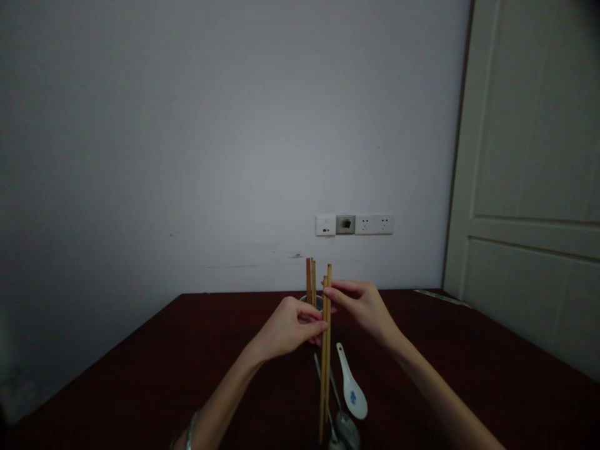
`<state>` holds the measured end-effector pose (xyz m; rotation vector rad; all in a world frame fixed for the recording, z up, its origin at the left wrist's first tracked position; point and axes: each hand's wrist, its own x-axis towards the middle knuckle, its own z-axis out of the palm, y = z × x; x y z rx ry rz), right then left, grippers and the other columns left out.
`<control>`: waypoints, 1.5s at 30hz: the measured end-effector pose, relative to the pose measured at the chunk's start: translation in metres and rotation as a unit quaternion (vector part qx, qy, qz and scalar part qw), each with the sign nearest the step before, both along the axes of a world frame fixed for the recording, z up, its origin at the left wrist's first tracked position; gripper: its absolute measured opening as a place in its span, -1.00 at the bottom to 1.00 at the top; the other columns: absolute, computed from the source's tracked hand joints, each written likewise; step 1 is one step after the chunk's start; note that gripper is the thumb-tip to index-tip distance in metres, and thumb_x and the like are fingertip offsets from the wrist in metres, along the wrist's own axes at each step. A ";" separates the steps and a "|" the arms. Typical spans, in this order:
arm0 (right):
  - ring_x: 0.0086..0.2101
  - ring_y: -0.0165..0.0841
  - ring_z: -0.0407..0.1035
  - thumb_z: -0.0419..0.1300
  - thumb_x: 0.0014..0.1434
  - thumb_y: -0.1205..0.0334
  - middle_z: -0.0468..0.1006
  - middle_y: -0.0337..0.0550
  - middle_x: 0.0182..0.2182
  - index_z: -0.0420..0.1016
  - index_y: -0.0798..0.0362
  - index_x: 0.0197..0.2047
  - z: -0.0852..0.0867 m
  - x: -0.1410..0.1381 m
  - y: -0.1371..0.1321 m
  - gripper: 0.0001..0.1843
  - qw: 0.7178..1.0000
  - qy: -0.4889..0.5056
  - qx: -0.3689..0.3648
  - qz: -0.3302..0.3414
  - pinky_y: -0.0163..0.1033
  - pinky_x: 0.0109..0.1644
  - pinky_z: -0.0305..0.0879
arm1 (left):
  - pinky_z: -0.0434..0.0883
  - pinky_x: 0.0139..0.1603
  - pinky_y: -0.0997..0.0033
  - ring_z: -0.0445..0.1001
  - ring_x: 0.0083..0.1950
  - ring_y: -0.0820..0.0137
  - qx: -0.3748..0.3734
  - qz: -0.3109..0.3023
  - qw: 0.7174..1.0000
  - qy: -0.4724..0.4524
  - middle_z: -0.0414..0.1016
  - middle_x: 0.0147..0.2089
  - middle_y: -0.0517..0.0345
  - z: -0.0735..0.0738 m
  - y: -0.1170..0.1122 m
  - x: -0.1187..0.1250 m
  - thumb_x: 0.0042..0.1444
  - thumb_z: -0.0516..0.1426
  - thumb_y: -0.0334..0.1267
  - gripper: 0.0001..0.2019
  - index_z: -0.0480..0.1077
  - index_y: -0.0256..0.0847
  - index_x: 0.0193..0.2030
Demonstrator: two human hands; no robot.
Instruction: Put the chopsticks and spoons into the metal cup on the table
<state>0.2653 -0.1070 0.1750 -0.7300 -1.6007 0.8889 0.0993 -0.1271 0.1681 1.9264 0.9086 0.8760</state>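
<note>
The left hand has its grip pinched, thumb against fingers, on two long tan wooden chopsticks; the right hand has its grip pinched on them just above. Behind the left grip, a round container holds upright brown wooden sticks. Below both grips, a white blue-patterned spoon and grey metal spoons lie on the dark-red tabletop.
</note>
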 end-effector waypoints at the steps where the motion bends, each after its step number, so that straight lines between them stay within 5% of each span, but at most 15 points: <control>1: -0.45 -0.36 0.39 0.21 -0.10 0.06 0.55 -0.12 -0.41 0.55 0.15 -0.33 0.000 0.000 0.000 -0.66 1.000 0.000 -0.001 0.002 -0.27 -0.41 0.38 | 0.38 -0.39 0.43 0.42 -0.46 0.44 0.003 -0.002 1.000 0.000 0.47 -0.46 0.02 0.000 0.000 0.000 -0.05 0.11 -0.14 -0.71 0.45 -0.40 -0.41; 45: -0.49 -0.41 0.34 0.20 -0.08 0.04 0.50 -0.17 -0.51 0.55 0.16 -0.39 0.003 0.000 -0.005 -0.67 0.999 -0.027 0.011 0.015 -0.32 -0.43 0.32 | 0.37 -0.39 0.45 0.39 -0.48 0.49 -0.001 0.006 1.000 -0.013 0.44 -0.51 0.12 0.005 -0.004 0.001 -0.05 0.12 -0.20 -0.77 0.46 -0.37 -0.42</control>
